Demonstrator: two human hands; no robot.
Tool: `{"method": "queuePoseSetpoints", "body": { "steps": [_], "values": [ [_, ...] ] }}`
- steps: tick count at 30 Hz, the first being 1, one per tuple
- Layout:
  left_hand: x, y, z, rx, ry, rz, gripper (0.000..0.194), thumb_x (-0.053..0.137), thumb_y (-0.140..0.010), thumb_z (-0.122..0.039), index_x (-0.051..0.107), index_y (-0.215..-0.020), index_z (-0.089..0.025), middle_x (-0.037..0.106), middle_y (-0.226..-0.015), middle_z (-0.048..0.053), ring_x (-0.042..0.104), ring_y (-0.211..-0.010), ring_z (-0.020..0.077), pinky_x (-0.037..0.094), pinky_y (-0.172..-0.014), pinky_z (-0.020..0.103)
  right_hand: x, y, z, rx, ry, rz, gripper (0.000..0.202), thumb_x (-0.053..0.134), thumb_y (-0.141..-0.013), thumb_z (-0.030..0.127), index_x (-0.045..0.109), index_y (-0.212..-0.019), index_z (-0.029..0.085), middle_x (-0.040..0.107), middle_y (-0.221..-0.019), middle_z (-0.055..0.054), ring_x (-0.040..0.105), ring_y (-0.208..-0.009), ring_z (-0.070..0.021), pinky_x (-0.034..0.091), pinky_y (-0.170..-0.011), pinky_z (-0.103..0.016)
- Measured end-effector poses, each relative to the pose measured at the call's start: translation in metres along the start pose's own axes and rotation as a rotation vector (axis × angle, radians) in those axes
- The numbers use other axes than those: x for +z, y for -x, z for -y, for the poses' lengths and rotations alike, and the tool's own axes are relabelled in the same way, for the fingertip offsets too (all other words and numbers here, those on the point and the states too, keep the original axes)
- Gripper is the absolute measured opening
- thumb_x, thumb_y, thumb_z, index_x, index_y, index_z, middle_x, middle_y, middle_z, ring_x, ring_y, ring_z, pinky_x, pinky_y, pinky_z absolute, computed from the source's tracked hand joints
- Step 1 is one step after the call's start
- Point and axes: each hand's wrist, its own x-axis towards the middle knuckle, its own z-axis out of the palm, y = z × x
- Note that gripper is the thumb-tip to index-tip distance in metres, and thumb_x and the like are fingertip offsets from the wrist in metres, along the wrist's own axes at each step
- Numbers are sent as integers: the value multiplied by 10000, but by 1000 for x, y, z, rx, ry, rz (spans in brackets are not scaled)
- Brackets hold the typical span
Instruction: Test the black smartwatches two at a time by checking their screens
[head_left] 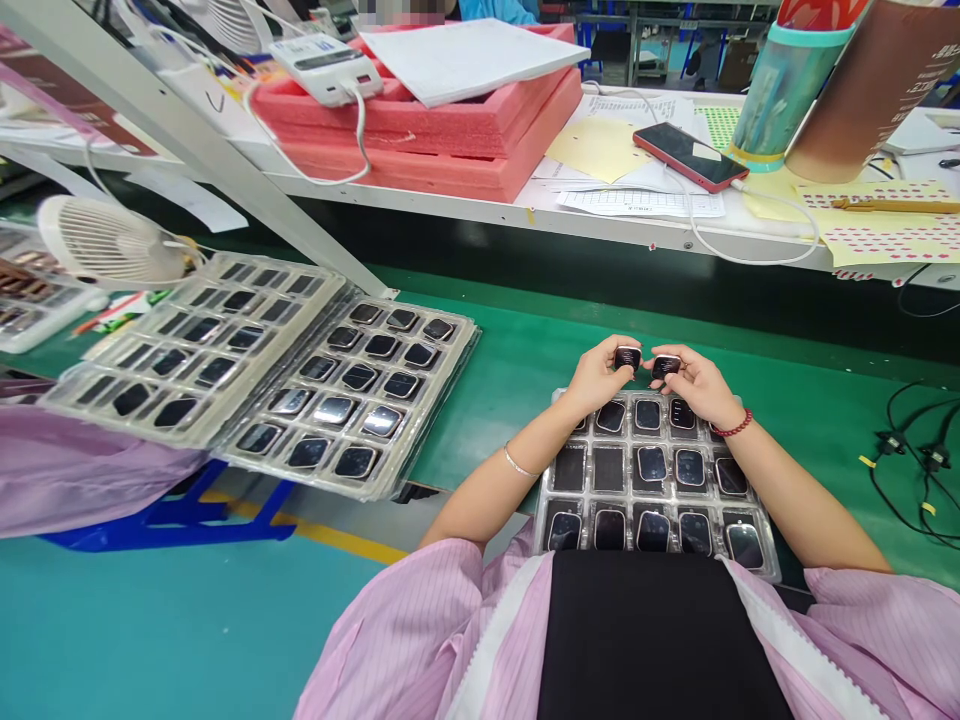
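My left hand [601, 375] pinches a smartwatch case [627, 357] between thumb and fingers, its dark screen facing me with small light marks on it. In my right hand [699, 384] is a second, similar watch case [665, 367], held at nearly the same height. The two cases are close together with a narrow gap between them. Below both hands lies a clear plastic tray [551, 480] with more watch cases [690, 467] in its pockets. Two pockets in the middle row, at the left, hold no watch. My wrists hide part of the tray's far row.
To the left, stacked trays of watch cases [330, 410] lie on the green bench [480, 400]. A white fan [112, 240] stands beyond them. Black cables [926, 455] lie at the right. The shelf above carries red foam [480, 150], a phone [690, 157] and a cup [787, 90].
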Motion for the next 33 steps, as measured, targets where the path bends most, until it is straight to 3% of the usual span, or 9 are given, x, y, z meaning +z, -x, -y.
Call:
{"method": "queuePoseSetpoints", "body": {
  "steps": [7,11,17,22,27,30,33],
  "values": [
    [0,0,1,-23,59,22,360,620,-758,-148,615,-1118,-157,697,-934,43,664,-760,134,563,-756,280,0,0,1,6,2,1,385,659,-856,291,617,-1229,210,751,-1129,-105,751,-793,-186,610,-665,-310],
    [0,0,1,8,23,8,466,656,-713,-110,604,-1173,-172,703,-986,46,681,-893,155,545,-850,284,0,0,2,-4,-1,10,427,694,-824,273,605,-1239,221,743,-1165,-106,753,-838,-196,617,-691,-317],
    [-1,-1,2,-13,73,39,345,645,-770,-180,619,-1114,-162,692,-915,40,646,-737,124,552,-738,270,0,0,2,36,-6,-7,392,652,-868,320,605,-1243,214,757,-1102,-101,754,-773,-186,614,-651,-308],
    [-2,-1,3,63,39,53,427,574,-700,-72,621,-1113,-169,696,-1006,42,661,-831,131,546,-842,288,0,-1,2,8,4,4,446,653,-799,229,604,-1242,224,748,-1134,-92,753,-836,-196,612,-676,-311],
    [-2,0,2,63,0,40,397,625,-723,-114,626,-1116,-173,695,-1009,47,668,-902,160,541,-863,296,0,-1,2,-5,23,-2,435,649,-797,226,621,-1231,231,743,-1149,-88,748,-846,-202,614,-689,-327],
    [-1,0,1,30,35,44,320,653,-775,-189,627,-1093,-167,686,-957,42,656,-803,139,551,-806,290,0,-1,2,-5,23,-5,386,640,-837,264,629,-1221,222,749,-1118,-87,745,-808,-192,609,-663,-317],
    [-1,-1,2,9,75,49,342,635,-759,-155,622,-1100,-167,685,-949,42,652,-780,134,561,-765,280,1,0,3,-5,23,-6,411,663,-812,256,626,-1221,231,748,-1127,-85,748,-829,-202,611,-666,-318]
  ]
}}
